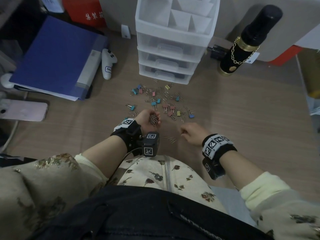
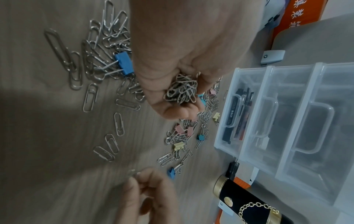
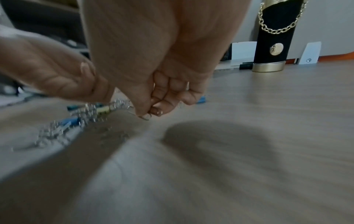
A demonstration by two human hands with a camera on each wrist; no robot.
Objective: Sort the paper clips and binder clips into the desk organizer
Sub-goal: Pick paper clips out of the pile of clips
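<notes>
Right hand (image 3: 153,94) pinching one paper clip (image 3: 142,117) at my fingertips, left hand (image 1: 149,118) cupping a loose bunch of paper clips (image 1: 154,119), light slippery wire, more plus binder clips (image 1: 171,108) scattered on desk (image 1: 242,110) before desk organizer (image 1: 173,40).

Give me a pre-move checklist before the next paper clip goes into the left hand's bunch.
1. Left hand holds its bunch of paper clips securely: ok, palm cupped upward, fingers curled round them.
2. Right hand has a clip pinched: ok, a wire clip shows at its fingertips in the right wrist view, though blurred.
3. Path between the hands free: ok, only a few loose clips lie on the desk there.
4. Bunch free of binder clips: cannot tell, only silver wire shows.
5. Desk organizer ready to receive: not ok, all drawers shut.
6. Loose pile sorted: not ok.
</notes>
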